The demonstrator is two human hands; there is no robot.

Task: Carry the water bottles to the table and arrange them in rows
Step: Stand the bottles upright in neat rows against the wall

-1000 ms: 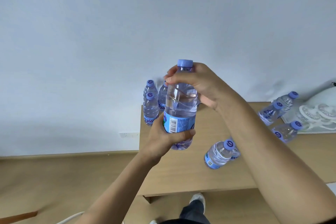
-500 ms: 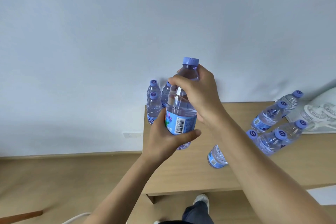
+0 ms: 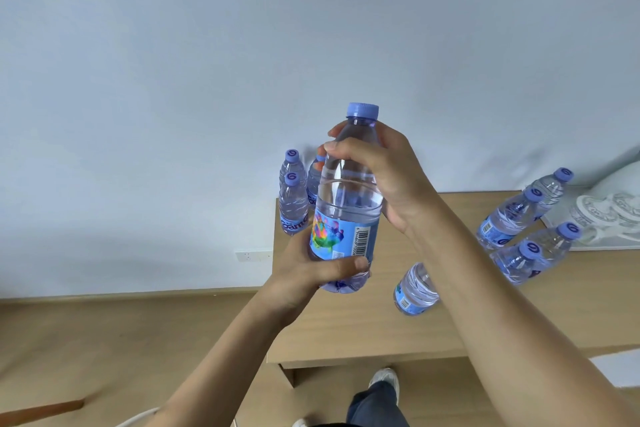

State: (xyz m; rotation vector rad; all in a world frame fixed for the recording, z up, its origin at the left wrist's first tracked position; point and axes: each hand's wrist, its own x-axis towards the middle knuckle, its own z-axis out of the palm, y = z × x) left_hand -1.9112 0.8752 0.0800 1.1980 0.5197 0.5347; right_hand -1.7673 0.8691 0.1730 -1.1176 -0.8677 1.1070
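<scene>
While both hands are clamped on one water bottle [image 3: 348, 204], it hangs upright in the air above the tabletop [image 3: 346, 329], not yet set down: the left hand [image 3: 304, 270] wraps the label band near the base, the right hand [image 3: 384, 180] curls round the shoulder just under the cap. Landmark for all positions: the held bottle. Behind it and to its left, an upright group of bottles [image 3: 292, 201] stands at the tabletop's far left corner, close to the wall and to the left edge. Judged risk 1: placing the held bottle beside that group could nudge one off the left edge, since little surface shows on that side. To the right of the held bottle and lower, a single bottle [image 3: 414, 289] stands partly hidden by the right forearm; judged risk 2: the forearm could sweep it over as the hands descend. Further right, four loose bottles [image 3: 519, 229] appear tilted by the wide lens; whether any lean on each other I cannot tell. A white object [image 3: 609, 211] sits beyond them, limiting room on that side. Open room: bare wood lies directly below and in front of the held bottle, toward the near edge, and between it and the single bottle. Judged safest descent is straight down there. Wet or slick plastic cannot be ruled out; a slip would drop it onto the wood.
</scene>
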